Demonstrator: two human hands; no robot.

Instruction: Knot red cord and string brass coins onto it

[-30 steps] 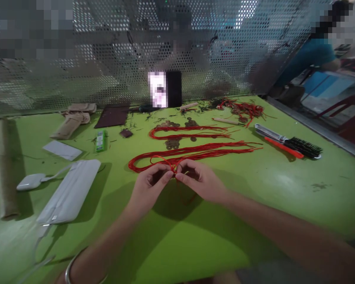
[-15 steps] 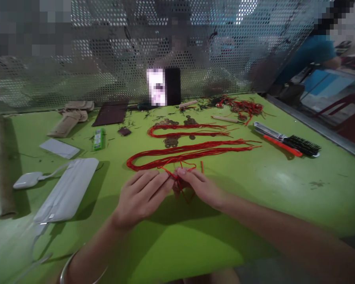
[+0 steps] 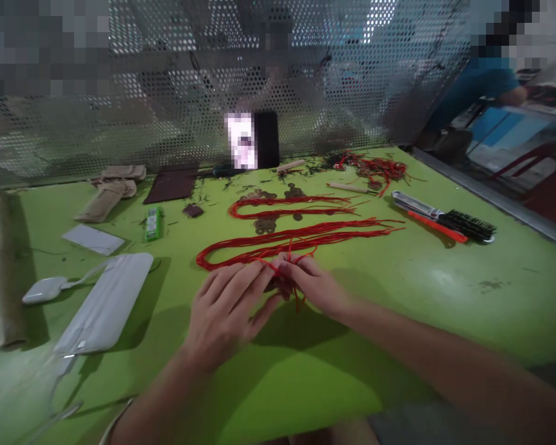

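Observation:
Both my hands meet over the green table (image 3: pixel 398 296), near its middle. My left hand (image 3: pixel 227 309) pinches a thin red cord (image 3: pixel 298 295) with thumb and fingertips, its other fingers stretched forward. Fingertip to fingertip with it, my right hand (image 3: pixel 312 284) is closed on the same cord, whose loose ends hang down below the fingers. Just beyond the hands lies a long bundle of red cords (image 3: pixel 301 238), with a second bundle (image 3: pixel 291 207) farther back beside several round coins (image 3: pixel 265 225).
A white power bank (image 3: pixel 105 303) with a cable and adapter (image 3: pixel 44 289) lies at left, near a cloth roll (image 3: pixel 7 272). A black brush (image 3: pixel 467 225) and an orange-handled tool (image 3: pixel 433 222) sit at right. A phone (image 3: pixel 252 141) leans on the perforated metal screen. A person in blue is beyond the right edge.
My left hand has rolled over from a curled pinch to fingers stretched forward on the cord. The small red loop above the fingers has been drawn in, and both hands shifted slightly right.

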